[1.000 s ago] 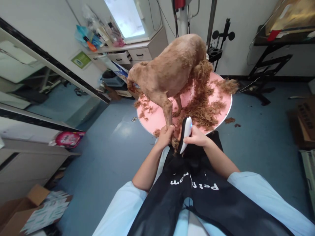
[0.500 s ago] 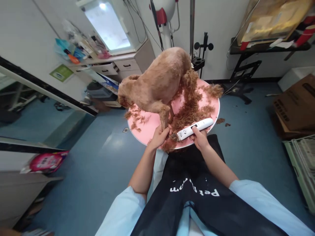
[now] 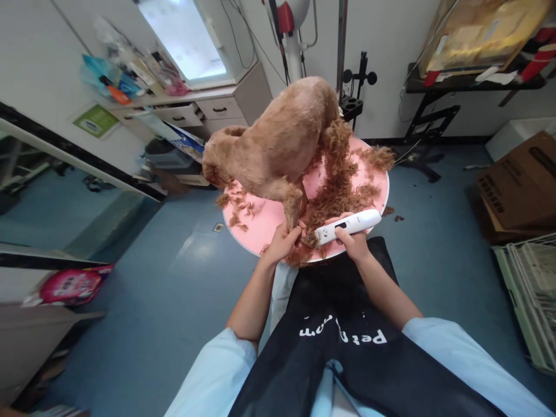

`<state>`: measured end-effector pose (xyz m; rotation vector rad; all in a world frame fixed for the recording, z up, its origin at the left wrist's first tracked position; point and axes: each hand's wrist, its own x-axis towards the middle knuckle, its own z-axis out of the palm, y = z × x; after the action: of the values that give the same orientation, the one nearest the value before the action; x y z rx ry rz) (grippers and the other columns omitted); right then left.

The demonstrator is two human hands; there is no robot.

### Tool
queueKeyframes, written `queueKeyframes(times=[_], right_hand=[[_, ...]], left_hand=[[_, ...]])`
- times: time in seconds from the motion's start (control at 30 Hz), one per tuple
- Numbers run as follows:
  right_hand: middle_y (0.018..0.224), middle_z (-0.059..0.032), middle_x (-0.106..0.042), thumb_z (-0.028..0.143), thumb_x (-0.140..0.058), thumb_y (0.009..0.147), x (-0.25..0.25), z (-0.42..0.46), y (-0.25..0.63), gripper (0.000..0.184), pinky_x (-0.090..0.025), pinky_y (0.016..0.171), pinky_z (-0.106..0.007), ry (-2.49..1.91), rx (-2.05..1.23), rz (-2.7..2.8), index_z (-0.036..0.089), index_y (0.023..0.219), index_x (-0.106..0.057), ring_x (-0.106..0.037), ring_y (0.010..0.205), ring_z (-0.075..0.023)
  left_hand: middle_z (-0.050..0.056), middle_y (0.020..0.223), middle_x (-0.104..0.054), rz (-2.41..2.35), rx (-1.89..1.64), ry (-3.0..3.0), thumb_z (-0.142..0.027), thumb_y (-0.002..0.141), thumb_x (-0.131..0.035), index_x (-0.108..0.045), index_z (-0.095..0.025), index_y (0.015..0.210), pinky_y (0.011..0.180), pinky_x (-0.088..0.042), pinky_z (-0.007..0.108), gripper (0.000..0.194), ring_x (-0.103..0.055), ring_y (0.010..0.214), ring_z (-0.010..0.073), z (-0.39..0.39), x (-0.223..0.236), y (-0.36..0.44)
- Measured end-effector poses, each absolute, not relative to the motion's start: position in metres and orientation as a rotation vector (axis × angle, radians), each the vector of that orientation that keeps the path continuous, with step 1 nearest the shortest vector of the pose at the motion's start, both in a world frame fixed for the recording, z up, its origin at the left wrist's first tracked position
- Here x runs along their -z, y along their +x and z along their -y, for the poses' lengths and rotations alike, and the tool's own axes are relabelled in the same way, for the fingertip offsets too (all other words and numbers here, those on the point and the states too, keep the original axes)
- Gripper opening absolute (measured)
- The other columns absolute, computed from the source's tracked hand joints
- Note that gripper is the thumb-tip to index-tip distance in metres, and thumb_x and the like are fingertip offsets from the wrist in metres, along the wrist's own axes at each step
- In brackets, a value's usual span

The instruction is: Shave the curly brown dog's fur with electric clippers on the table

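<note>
White clippers (image 3: 358,222) lie across the closed right grip (image 3: 355,242), tip (image 3: 319,235) at the paw (image 3: 310,240) the left grip (image 3: 283,242) holds.

The clippers (image 3: 348,227) are white, the tabletop (image 3: 260,223) pink.

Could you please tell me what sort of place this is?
Probably a pet grooming salon: a shorn dog stands on a round pink table strewn with cut fur, and the right hand holds white clippers near its front paw.

The brown dog (image 3: 278,139) (body shorn close) stands on the pink table (image 3: 269,215); white clippers (image 3: 350,226) slant over the table's near edge.
</note>
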<state>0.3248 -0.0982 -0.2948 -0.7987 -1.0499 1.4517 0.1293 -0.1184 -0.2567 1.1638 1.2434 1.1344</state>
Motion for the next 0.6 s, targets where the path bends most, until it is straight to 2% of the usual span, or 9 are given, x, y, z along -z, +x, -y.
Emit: queueKeyframes(times=[0.17, 0.33, 0.47, 0.6], right_hand=[[0.101, -0.0066, -0.077, 0.060, -0.081, 0.065, 0.298, 0.095, 0.321, 0.061, -0.045, 0.042, -0.024, -0.711, -1.625, 0.920, 0.025, 0.105, -0.051, -0.051, 0.045, -0.0088], [0.090, -0.0005, -0.076, 0.051, -0.077, 0.073, 0.304, 0.108, 0.319, 0.047, -0.036, 0.037, -0.020, -0.809, -1.454, 0.851, 0.026, 0.099, -0.047, -0.044, 0.039, -0.0061], [0.099, -0.0017, -0.075, 0.049, -0.074, 0.078, 0.306, 0.118, 0.312, 0.045, -0.045, 0.042, -0.024, -0.827, -1.396, 0.942, 0.027, 0.105, -0.045, -0.052, 0.043, -0.0084], [0.104, -0.0037, -0.075, 0.048, -0.073, 0.080, 0.306, 0.119, 0.309, 0.043, -0.047, 0.043, -0.024, -0.855, -1.337, 0.958, 0.026, 0.106, -0.047, -0.053, 0.044, -0.0084]], left_hand=[[-0.002, 0.066, -0.063, -1.284, -1.200, 1.147, -0.044, 0.071, -0.069, -0.060, -0.016, 0.081, 0.044, -0.041, 0.019, 0.031, -0.049, 0.047, 0.0062, 0.118, 0.261, 0.128], [0.001, 0.071, -0.067, -1.298, -1.223, 1.142, -0.043, 0.073, -0.069, -0.060, -0.015, 0.084, 0.047, -0.044, 0.021, 0.031, -0.051, 0.047, 0.0066, 0.119, 0.264, 0.127], [0.004, 0.078, -0.071, -1.285, -1.245, 1.200, -0.041, 0.076, -0.068, -0.063, -0.015, 0.080, 0.049, -0.047, 0.022, 0.027, -0.053, 0.049, 0.0072, 0.119, 0.266, 0.129], [0.005, 0.077, -0.072, -1.296, -1.223, 1.209, -0.041, 0.075, -0.067, -0.068, -0.014, 0.081, 0.050, -0.047, 0.021, 0.028, -0.055, 0.051, 0.0080, 0.119, 0.270, 0.130]])
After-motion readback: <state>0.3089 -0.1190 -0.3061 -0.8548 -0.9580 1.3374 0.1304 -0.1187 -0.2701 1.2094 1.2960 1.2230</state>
